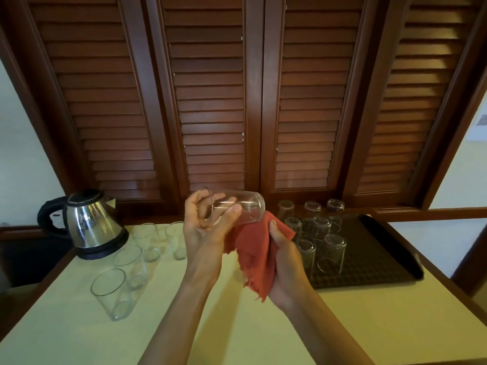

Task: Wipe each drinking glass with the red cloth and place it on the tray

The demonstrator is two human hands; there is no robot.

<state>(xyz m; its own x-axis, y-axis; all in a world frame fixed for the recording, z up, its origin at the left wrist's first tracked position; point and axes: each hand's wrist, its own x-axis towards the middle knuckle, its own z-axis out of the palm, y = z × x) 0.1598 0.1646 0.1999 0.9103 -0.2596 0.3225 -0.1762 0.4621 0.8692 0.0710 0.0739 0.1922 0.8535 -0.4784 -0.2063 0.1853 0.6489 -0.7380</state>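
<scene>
From my head camera: my left hand (208, 227) grips a drinking glass (241, 210) on its side above the counter, fingers curled round its open end. My right hand (283, 256) clutches the red cloth (254, 248) just under its base. I judge I'm mid-wipe; next, upend it onto the black tray (374, 256) beside seven inverted glasses (333, 252). Four upright glasses (130, 262) wait left.

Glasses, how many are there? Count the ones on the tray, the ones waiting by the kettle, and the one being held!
Glasses upside down on the tray: 7
Glasses upright beside the kettle: 4
Glass held in the left hand: 1
Total: 12
</scene>
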